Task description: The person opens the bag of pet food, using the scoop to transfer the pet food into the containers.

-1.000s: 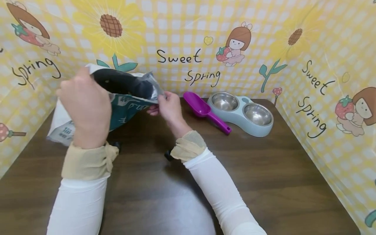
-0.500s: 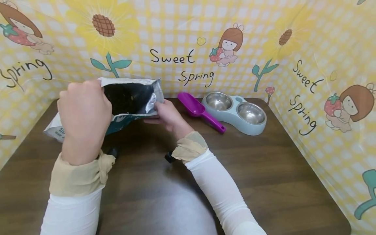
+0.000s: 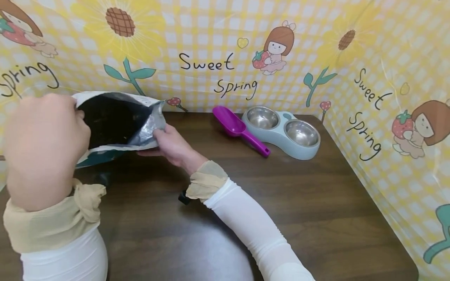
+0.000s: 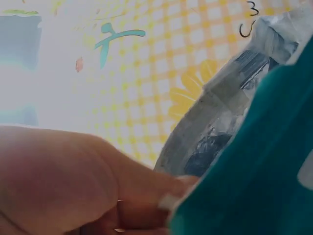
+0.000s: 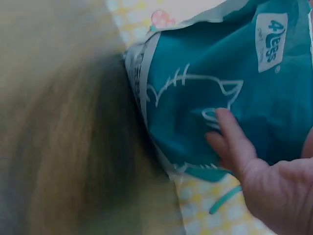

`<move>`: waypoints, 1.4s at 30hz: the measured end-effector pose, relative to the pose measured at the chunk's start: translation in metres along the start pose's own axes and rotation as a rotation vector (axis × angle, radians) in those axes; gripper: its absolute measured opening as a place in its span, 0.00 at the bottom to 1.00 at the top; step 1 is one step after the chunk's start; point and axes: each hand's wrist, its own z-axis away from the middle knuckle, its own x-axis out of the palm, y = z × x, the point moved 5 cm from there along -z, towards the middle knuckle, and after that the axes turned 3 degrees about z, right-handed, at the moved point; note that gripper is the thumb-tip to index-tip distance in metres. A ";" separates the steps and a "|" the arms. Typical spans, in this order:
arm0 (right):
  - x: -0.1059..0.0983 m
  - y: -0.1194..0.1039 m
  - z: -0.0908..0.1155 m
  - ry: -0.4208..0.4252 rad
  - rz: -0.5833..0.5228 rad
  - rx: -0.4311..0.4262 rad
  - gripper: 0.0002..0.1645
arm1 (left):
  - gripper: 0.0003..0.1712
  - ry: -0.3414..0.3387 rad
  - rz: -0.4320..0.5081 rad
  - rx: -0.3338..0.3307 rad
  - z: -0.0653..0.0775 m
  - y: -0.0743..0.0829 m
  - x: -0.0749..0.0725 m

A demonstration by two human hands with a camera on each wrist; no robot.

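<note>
A teal and white pet food bag [image 3: 102, 157] with a silver foil lining is held up at the left of the head view. Its torn mouth gapes toward me, and the inside is dark with a few small specks. My left hand [image 3: 45, 148] grips the left end of the mouth; in the left wrist view its thumb and fingers pinch the teal edge. At the right corner, my right hand [image 3: 174, 147] pinches the bag, thumb on the foil and fingers underneath. The right wrist view shows those fingers [image 5: 234, 139] against the teal front, beside a white line drawing.
A purple scoop [image 3: 230, 121] lies on the brown wooden table [image 3: 309, 210], its handle toward the front right. Beside it stands a pale blue double pet feeder [image 3: 277, 138] with two metal bowls. A yellow checked cloth [image 3: 207, 23] lines the back and sides.
Both hands have carried the bag to the left and somewhat closer. Its mouth has tipped toward me and widened, showing more of the dark inside. The scoop and feeder stay put.
</note>
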 end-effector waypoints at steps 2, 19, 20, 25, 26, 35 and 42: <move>-0.004 -0.002 0.005 0.007 0.158 0.060 0.23 | 0.14 -0.033 0.009 0.001 -0.001 0.002 0.003; 0.015 0.005 0.036 0.065 1.012 0.128 0.31 | 0.10 -0.110 0.010 -0.011 0.006 0.011 0.004; 0.017 0.007 0.035 0.071 1.042 0.126 0.31 | 0.10 -0.108 0.009 -0.014 0.006 0.010 0.003; 0.014 0.015 0.032 0.018 1.009 0.151 0.33 | 0.14 -0.088 0.005 0.040 0.009 0.002 0.004; 0.011 0.016 0.031 0.005 0.971 0.161 0.33 | 0.15 -0.078 0.007 0.054 0.010 0.001 0.004; -0.007 0.011 0.033 0.001 0.922 0.164 0.31 | 0.16 -0.071 0.007 0.067 0.009 0.008 0.007; -0.018 0.009 0.034 -0.042 0.778 0.223 0.33 | 0.12 0.017 0.047 0.032 0.006 0.009 0.004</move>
